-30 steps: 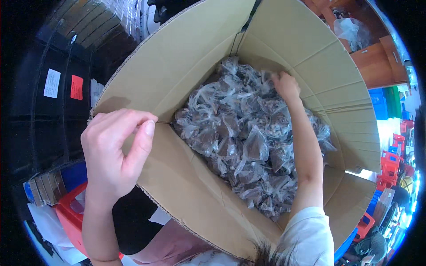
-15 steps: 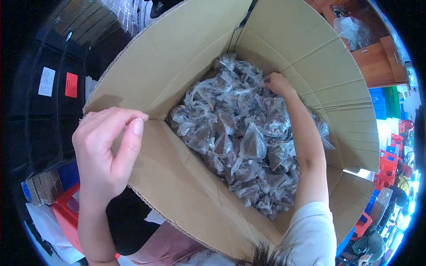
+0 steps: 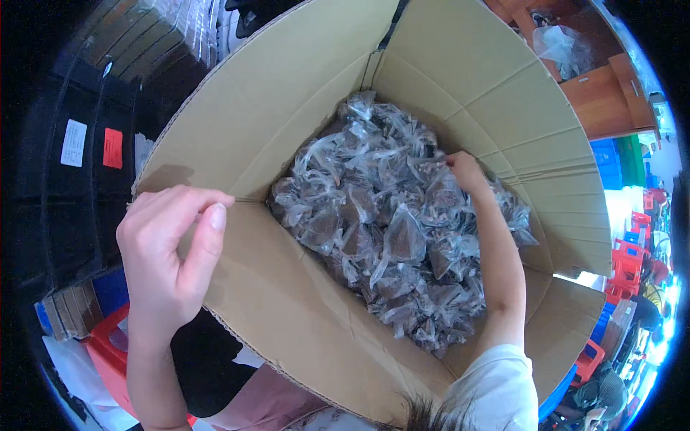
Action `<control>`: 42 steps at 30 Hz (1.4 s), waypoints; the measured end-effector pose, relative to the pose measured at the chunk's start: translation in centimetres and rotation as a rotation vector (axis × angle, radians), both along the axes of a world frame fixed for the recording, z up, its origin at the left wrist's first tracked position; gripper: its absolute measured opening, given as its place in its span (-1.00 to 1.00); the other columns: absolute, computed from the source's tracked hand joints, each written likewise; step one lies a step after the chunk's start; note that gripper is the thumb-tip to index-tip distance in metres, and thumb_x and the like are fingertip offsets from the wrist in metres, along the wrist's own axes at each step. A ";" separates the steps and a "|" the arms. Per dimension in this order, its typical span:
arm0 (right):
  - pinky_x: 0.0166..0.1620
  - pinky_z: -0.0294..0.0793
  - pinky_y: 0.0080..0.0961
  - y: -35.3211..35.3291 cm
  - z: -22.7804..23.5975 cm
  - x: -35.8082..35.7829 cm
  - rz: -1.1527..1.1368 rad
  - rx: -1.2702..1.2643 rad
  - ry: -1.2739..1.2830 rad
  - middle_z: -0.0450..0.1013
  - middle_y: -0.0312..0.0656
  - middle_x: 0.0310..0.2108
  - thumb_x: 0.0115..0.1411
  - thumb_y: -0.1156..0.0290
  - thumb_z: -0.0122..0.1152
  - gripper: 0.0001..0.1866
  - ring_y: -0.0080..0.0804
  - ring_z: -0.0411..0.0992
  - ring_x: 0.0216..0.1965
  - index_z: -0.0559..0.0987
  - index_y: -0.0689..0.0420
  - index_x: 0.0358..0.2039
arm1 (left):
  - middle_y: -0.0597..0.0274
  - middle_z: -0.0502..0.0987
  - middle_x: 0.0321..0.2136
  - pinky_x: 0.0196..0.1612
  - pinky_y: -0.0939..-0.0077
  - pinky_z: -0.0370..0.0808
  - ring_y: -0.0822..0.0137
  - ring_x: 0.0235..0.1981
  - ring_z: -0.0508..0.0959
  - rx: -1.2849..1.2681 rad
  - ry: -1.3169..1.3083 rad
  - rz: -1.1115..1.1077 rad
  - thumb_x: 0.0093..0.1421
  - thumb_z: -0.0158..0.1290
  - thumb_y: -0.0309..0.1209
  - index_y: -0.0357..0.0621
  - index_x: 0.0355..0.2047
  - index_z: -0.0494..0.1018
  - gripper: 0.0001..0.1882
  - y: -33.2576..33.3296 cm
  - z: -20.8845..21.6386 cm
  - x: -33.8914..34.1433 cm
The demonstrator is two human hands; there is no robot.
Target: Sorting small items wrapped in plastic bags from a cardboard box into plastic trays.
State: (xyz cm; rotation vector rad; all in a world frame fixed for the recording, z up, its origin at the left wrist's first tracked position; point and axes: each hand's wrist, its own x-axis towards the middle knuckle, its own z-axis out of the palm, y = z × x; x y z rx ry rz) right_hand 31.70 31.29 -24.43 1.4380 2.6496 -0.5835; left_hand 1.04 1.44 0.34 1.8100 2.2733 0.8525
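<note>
Many small clear plastic bags [image 3: 402, 237] with dark, brownish contents lie heaped on the floor of a large open cardboard box [image 3: 273, 115]; what the bags contain is too unclear to name. At the far right part of the heap, my right hand [image 3: 467, 172] is bent, its fingertips pinched at one of the bags near the right wall. My left hand [image 3: 169, 241] is over the box's left rim, beside the inner corner. Its fingers are bent together, with the thumb tip close under the index finger, and nothing shows between them. The other fingertips are hidden.
Dark crates [image 3: 79, 187] with labels stand left of the box, with stacked cardboard [image 3: 144, 50] above them. A red stool [image 3: 111, 352] is at the lower left. A wooden cabinet [image 3: 596, 100] stands at the far right, with red stools [image 3: 627, 266] and blue bins beyond.
My right hand has moved nearer and slightly right over the heap, from the far edge of the bags. My left hand has stayed at the rim.
</note>
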 end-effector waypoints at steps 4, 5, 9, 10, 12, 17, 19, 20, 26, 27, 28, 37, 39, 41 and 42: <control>-0.18 0.42 -0.14 0.8 -1.1 1.6 0.262 0.067 -0.008 0.46 0.20 -0.36 -0.05 0.47 0.08 -0.81 0.13 0.44 -0.27 0.58 0.24 -0.41 | 0.12 0.44 -0.65 -0.43 0.38 0.25 0.19 -0.58 0.44 -0.015 0.037 0.005 0.08 -0.02 -0.43 -0.25 -0.49 0.48 -0.85 -0.6 0.7 0.1; -0.17 0.42 -0.15 1.1 -1.2 1.7 0.300 0.041 -0.016 0.45 0.22 -0.33 -0.05 0.45 0.10 -0.79 0.13 0.44 -0.25 0.58 0.23 -0.38 | 0.12 0.44 -0.65 -0.43 0.38 0.25 0.19 -0.59 0.44 -0.016 0.043 0.003 0.08 -0.02 -0.43 -0.25 -0.49 0.48 -0.85 -0.7 0.7 0.1; -0.07 0.40 -0.21 3.0 -0.5 -0.1 0.037 -0.148 -0.002 0.44 0.19 -0.19 -0.07 0.27 0.22 -0.63 0.07 0.42 -0.13 0.58 0.22 -0.26 | 0.11 0.46 -0.63 -0.41 0.39 0.26 0.18 -0.58 0.44 -0.048 0.011 0.001 0.09 -0.02 -0.42 -0.25 -0.48 0.48 -0.84 -0.4 0.8 0.2; -0.04 0.40 -0.23 3.1 -0.6 -1.0 -0.065 -0.102 0.099 0.44 0.17 -0.17 -0.08 0.21 0.25 -0.58 0.06 0.42 -0.11 0.57 0.23 -0.24 | 0.11 0.46 -0.63 -0.41 0.39 0.26 0.18 -0.57 0.44 -0.037 0.015 0.005 0.09 -0.02 -0.42 -0.25 -0.48 0.49 -0.84 -0.3 0.7 0.3; -0.02 0.39 -0.24 3.3 -1.1 -2.9 -0.139 -0.042 0.160 0.45 0.14 -0.15 -0.09 0.13 0.28 -0.49 0.04 0.42 -0.09 0.56 0.25 -0.21 | 0.11 0.48 -0.61 -0.39 0.40 0.27 0.17 -0.55 0.44 -0.023 0.022 0.009 0.10 -0.02 -0.42 -0.25 -0.47 0.49 -0.84 -0.2 0.6 0.4; -0.04 0.40 -0.26 5.1 -2.9 -3.5 -0.032 -0.117 0.127 0.46 0.15 -0.17 -0.04 0.06 0.23 -0.41 0.01 0.44 -0.11 0.50 0.31 -0.14 | 0.12 0.50 -0.57 -0.37 0.40 0.28 0.18 -0.51 0.45 -0.037 0.007 0.035 0.10 -0.03 -0.42 -0.25 -0.45 0.50 -0.83 -0.6 0.6 0.4; -0.04 0.39 -0.34 5.3 -3.0 -2.5 -0.080 -0.243 0.128 0.47 0.06 -0.14 0.03 0.13 0.18 -0.43 -0.13 0.44 -0.11 0.46 0.31 -0.06 | 0.12 0.51 -0.56 -0.37 0.40 0.29 0.18 -0.51 0.45 -0.041 0.005 0.037 0.11 -0.03 -0.41 -0.26 -0.45 0.50 -0.83 -0.7 0.7 0.4; -0.04 0.38 -0.38 5.3 -3.0 -2.2 -0.100 -0.306 0.128 0.47 0.01 -0.13 0.06 0.17 0.16 -0.45 -0.20 0.44 -0.11 0.44 0.31 -0.02 | 0.12 0.51 -0.56 -0.37 0.40 0.29 0.17 -0.51 0.45 -0.039 0.006 0.038 0.11 -0.03 -0.41 -0.26 -0.45 0.50 -0.83 -0.8 0.7 0.4; -0.10 0.38 -0.48 4.4 -2.3 -0.3 -0.366 -0.787 0.567 0.44 -0.20 -0.12 0.16 0.32 0.03 -0.52 -0.45 0.40 -0.18 0.36 0.24 0.08 | 0.10 0.52 -0.54 -0.36 0.40 0.29 0.17 -0.50 0.46 -0.039 0.008 0.038 0.12 -0.03 -0.40 -0.26 -0.45 0.50 -0.82 -0.8 0.5 0.2; -0.09 0.38 -0.47 4.5 -2.7 -0.2 -0.318 -0.651 0.508 0.45 -0.18 -0.12 0.16 0.33 0.02 -0.53 -0.41 0.40 -0.17 0.36 0.25 0.07 | 0.09 0.52 -0.54 -0.36 0.40 0.29 0.17 -0.50 0.47 -0.037 0.008 0.035 0.12 -0.03 -0.40 -0.27 -0.45 0.50 -0.82 -0.8 0.5 0.2; -0.08 0.38 -0.46 4.5 -3.1 -0.2 -0.271 -0.515 0.447 0.45 -0.15 -0.12 0.17 0.34 0.01 -0.54 -0.38 0.41 -0.16 0.37 0.25 0.07 | 0.09 0.52 -0.53 -0.36 0.40 0.29 0.17 -0.50 0.47 -0.041 0.004 0.036 0.12 -0.03 -0.40 -0.27 -0.45 0.50 -0.82 -0.8 0.5 0.2; -0.09 0.40 -0.23 4.3 -2.5 -2.6 0.054 -0.129 0.087 0.45 0.09 -0.15 0.07 0.11 0.18 -0.48 -0.02 0.43 -0.12 0.45 0.23 -0.06 | 0.09 0.52 -0.54 -0.36 0.40 0.30 0.18 -0.49 0.46 -0.026 -0.003 0.046 0.12 -0.03 -0.39 -0.27 -0.45 0.50 -0.81 -0.7 0.4 0.4; -0.12 0.41 -0.21 5.0 -2.9 -1.9 0.069 -0.093 0.036 0.47 0.08 -0.22 0.04 0.04 0.21 -0.46 0.00 0.44 -0.15 0.49 0.22 -0.12 | 0.10 0.52 -0.54 -0.36 0.40 0.30 0.18 -0.49 0.46 -0.027 -0.011 0.036 0.12 -0.03 -0.39 -0.27 -0.46 0.50 -0.81 -0.7 0.5 0.4; -0.15 0.42 -0.19 4.5 -2.1 -3.3 0.140 -0.007 -0.083 0.50 0.07 -0.31 0.01 -0.01 0.23 -0.47 0.02 0.45 -0.20 0.54 0.23 -0.21 | 0.10 0.52 -0.54 -0.36 0.40 0.30 0.18 -0.49 0.46 -0.026 -0.011 0.042 0.12 -0.03 -0.39 -0.27 -0.46 0.50 -0.81 -0.8 0.4 0.3; -0.11 0.40 -0.17 4.4 -1.7 -3.6 0.096 -0.050 -0.098 0.49 0.07 -0.28 0.02 -0.04 0.20 -0.46 0.01 0.44 -0.17 0.55 0.21 -0.21 | 0.10 0.52 -0.54 -0.36 0.40 0.30 0.18 -0.49 0.46 -0.025 -0.011 0.045 0.12 -0.03 -0.39 -0.26 -0.46 0.50 -0.81 -0.8 0.4 0.2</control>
